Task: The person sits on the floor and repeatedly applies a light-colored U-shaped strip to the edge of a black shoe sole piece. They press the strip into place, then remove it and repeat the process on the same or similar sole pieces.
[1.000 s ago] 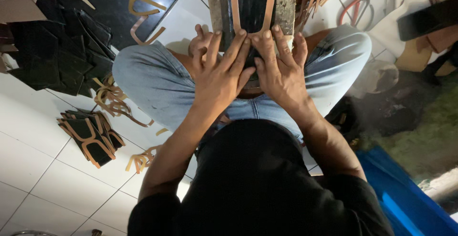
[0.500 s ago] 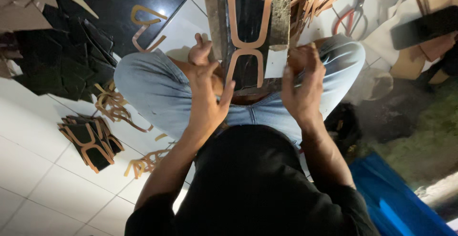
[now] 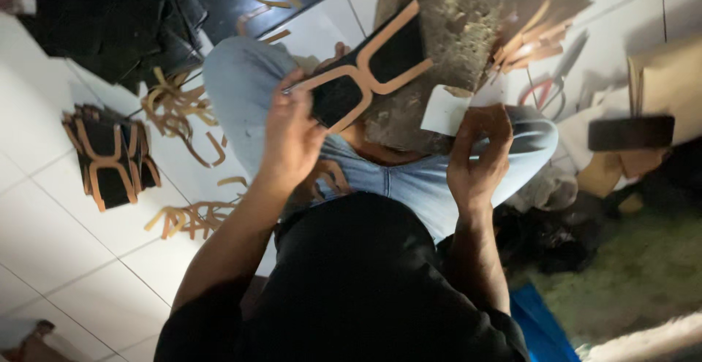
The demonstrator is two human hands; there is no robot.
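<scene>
Item: black leather panel with tan H-shaped strap overlay (image 3: 369, 77), flat, oblong. Position: lifted at its near end above the person's lap, its far end over the worn wooden work block (image 3: 453, 47). Long axis runs diagonally, from the lower left at the grip up and to the right toward the block.

Left hand (image 3: 289, 132): fingers closed on the panel's lower-left corner, thumb on top, pinching the edge; the whole piece extends away from this grip, up and rightward. This is the nearer hand, and the only one in contact with the panel.

Right hand (image 3: 479, 153): fingers curled together around a small white piece, possibly paper or cloth (image 3: 444, 110), held just beside the block's near edge; apart from the panel, below and right of its far end.

Surroundings: stack of matching strapped panels (image 3: 110, 153) on the white tiled floor (image 3: 66, 259), well to the left; loose tan strap offcuts (image 3: 183, 219) between that stack and the left knee; red-handled scissors (image 3: 545, 88) beyond the block to the right; a bundle of tan strips (image 3: 537, 29) at the block's far side.
</scene>
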